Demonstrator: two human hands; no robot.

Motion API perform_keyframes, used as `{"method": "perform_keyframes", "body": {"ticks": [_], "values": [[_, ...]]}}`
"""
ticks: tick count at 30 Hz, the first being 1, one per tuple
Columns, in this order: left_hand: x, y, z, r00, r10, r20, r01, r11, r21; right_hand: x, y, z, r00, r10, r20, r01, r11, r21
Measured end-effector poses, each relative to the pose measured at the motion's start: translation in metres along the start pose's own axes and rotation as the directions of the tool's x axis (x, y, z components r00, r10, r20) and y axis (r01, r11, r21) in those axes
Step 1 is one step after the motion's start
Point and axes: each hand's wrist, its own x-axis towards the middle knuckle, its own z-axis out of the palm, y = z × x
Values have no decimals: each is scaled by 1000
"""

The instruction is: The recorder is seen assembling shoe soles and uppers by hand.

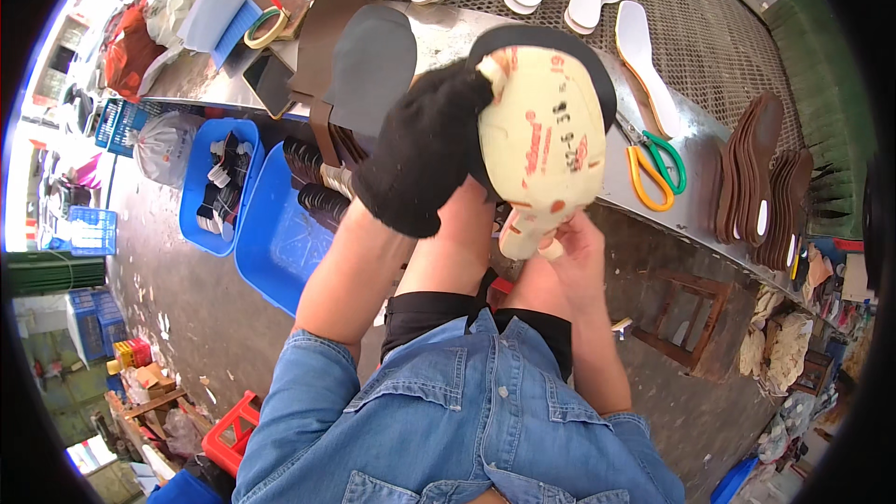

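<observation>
Above my lap, a cream-coloured shoe last (541, 131) with red and black markings is held up with its flat side toward me. A black band of material (602, 75) curves round its far and right edge. My left hand (420, 149), in a black knitted glove, is closed on the last's left side; some of its fingers are hidden. My bare right hand (577, 257) grips the narrow near end between thumb and fingers, with a pale wrap on a fingertip. Just left of the last, a dark grey sole-shaped sheet (373, 65) lies over brown pieces (322, 33) at the bench edge.
Scissors (658, 168) with green and yellow handles lie on the metal bench (616, 182). White insoles (644, 65) and stacked brown insoles (747, 168) sit farther along. Blue bins (271, 252) stand lower left, a phone (269, 84) and tape roll (266, 28) above them.
</observation>
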Motion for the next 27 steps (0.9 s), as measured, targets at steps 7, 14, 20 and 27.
{"method": "perform_keyframes", "body": {"ticks": [7, 14, 20, 27], "values": [[-3, -10, 8, 914, -13, 405, 86, 983, -164, 21, -65, 22, 955, 1, -297, 42, 990, 137], [-32, -20, 36, 901, -345, 264, 423, 835, -353, 26, -47, 9, 963, 31, -267, 8, 989, 146], [-40, -21, 29, 894, -388, 225, 444, 832, -331, 24, -45, 18, 956, 74, -284, -42, 993, 115], [-35, -18, 28, 982, -5, 190, -59, 942, 330, 18, -40, 23, 957, -50, -286, 19, 994, -109]]}}
